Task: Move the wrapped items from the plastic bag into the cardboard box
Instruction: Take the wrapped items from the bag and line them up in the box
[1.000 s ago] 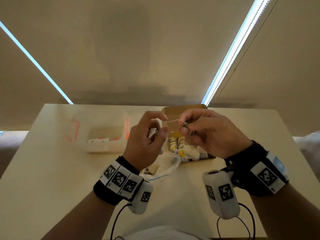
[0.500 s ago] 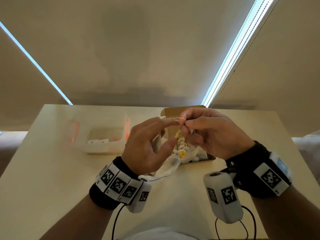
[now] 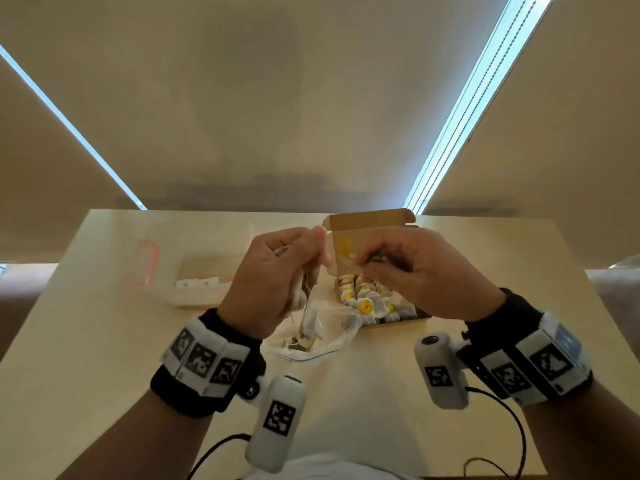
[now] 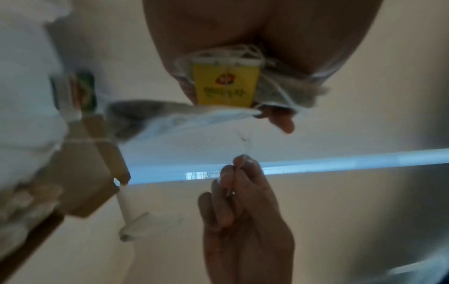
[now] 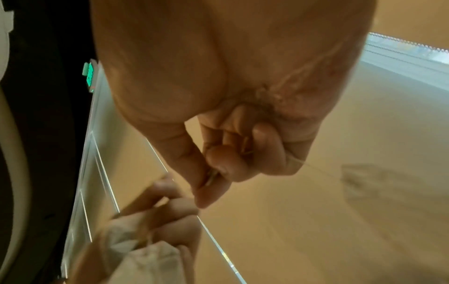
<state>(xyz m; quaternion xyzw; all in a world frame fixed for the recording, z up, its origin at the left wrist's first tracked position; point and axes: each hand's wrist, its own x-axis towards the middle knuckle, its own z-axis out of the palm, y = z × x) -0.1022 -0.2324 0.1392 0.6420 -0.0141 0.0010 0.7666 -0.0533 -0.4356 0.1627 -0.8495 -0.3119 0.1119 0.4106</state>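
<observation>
The table spreads beneath both hands. Beyond the right hand stands the cardboard box, lid up, already stocked with tea bags. Under the left hand lies the plastic bag, a few bags left inside. The left hand grips a bunch of tea bags with a yellow tag; the right pinches a thin string and a small green tag. The strings look tangled, so a hard pull could likely snap one, tear paper, or drag bags from the grip onto the table.
</observation>
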